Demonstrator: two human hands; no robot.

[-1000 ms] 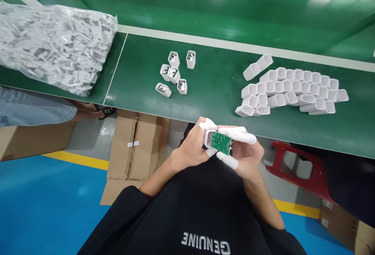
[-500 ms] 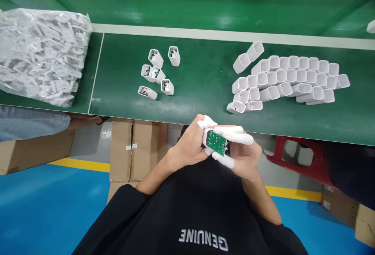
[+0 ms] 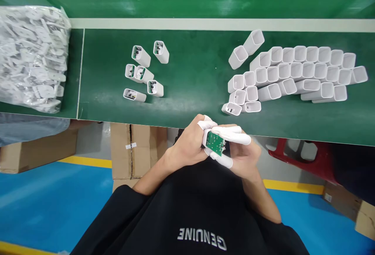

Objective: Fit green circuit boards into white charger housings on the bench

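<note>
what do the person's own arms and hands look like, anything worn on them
Black sleeves cover the upper arms and end near the elbows, leaving the forearms bare. The left hand and right hand both wear white finger covers on some digits, with the rest of each hand bare. No watch or bracelet shows.

The green rectangular circuit board [image 3: 215, 143] has shifted toward the person's left hand [image 3: 190, 145] since a second ago, now covering more of the open mouth of the white rectangular plastic casing [image 3: 204, 139]. The right hand's white-covered fingertips [image 3: 218, 130] have closed in with it. The camera has turned, so the clear plastic bag of white parts [image 3: 33, 59] is cut off further at the left edge.
</note>
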